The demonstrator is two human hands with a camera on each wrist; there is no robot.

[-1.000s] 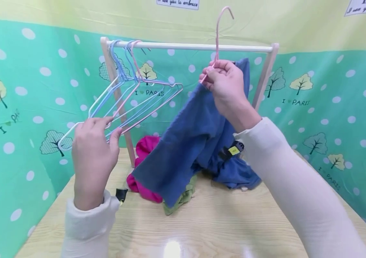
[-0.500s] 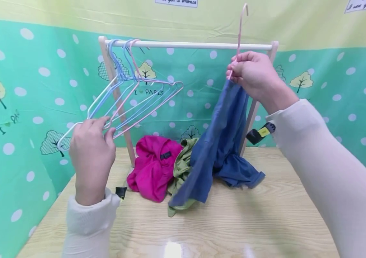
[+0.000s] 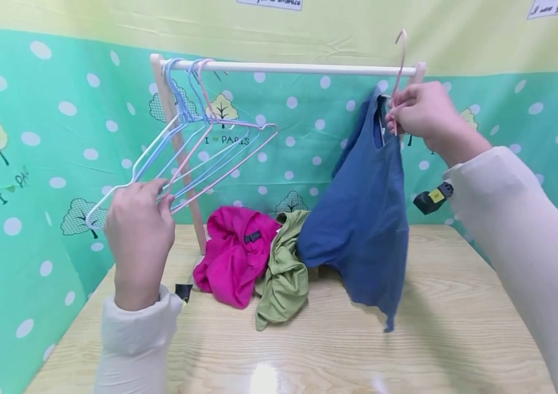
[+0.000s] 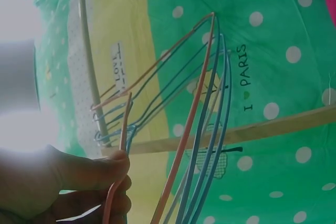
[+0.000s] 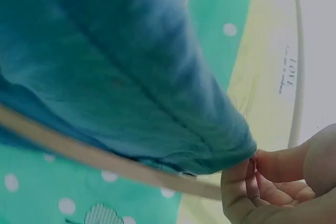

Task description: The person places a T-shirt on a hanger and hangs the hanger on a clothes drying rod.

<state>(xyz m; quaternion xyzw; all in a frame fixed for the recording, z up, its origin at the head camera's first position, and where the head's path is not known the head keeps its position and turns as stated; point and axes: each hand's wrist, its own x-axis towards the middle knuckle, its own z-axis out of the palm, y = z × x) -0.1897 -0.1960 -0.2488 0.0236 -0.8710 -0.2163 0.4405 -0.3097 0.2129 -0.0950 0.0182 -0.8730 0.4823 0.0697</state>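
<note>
In the head view my right hand [image 3: 422, 112] pinches a pink wire clothes hanger [image 3: 401, 60] below its hook, which stands at the height of the rail's right end. A blue garment [image 3: 362, 219] hangs from this hanger with its lower edge over the table. In the right wrist view the thumb and finger grip right at the garment's [image 5: 115, 77] edge. My left hand [image 3: 138, 235] pinches the near side of several wire hangers [image 3: 190, 153] in pink, blue and white, hooked on the rail's left end. The left wrist view shows the thumb against a pink hanger [image 4: 125, 124].
A white rail [image 3: 289, 68] on wooden posts [image 3: 180, 148] spans the back of the wooden table [image 3: 338, 350]. Beneath it lie a crumpled magenta garment [image 3: 234, 262] and a green garment [image 3: 286, 273]. A dotted green and yellow cloth [image 3: 28, 164] hangs behind and at the sides.
My right hand has moved right with the pink hanger, whose hook has dropped toward the rail. The blue garment has swung round and off the green and magenta garments. My left hand stays nearly still.
</note>
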